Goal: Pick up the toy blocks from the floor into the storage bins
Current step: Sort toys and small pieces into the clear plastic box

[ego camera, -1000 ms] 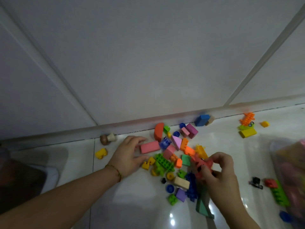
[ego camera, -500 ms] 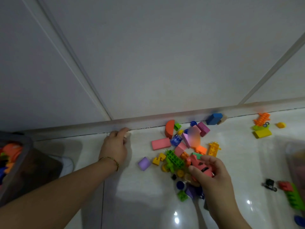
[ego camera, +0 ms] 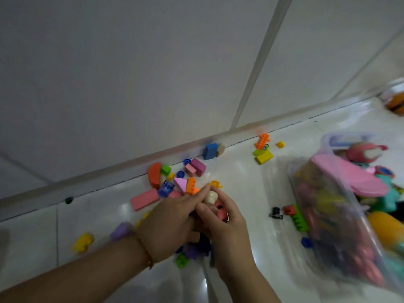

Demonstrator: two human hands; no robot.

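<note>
Crowded handful, may spill
My right hand point(ego camera: 227, 226) grips a red block point(ego camera: 221, 212); whether my left hand point(ego camera: 170, 221) holds the cream piece point(ego camera: 211, 196) I cannot tell. Either could slip before the storage bin point(ego camera: 323, 193).

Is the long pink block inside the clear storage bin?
No, the long pink block lies on the floor, well left of the clear storage bin.

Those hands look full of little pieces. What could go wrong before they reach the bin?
1. The cream piece sits loosely between the left hand and the right hand, above a red piece that the right hand grips. Either might slip out and bounce away.
2. The clear bin looks heaped, with a pink toy sticking over its rim, so added pieces may slide off.
</note>
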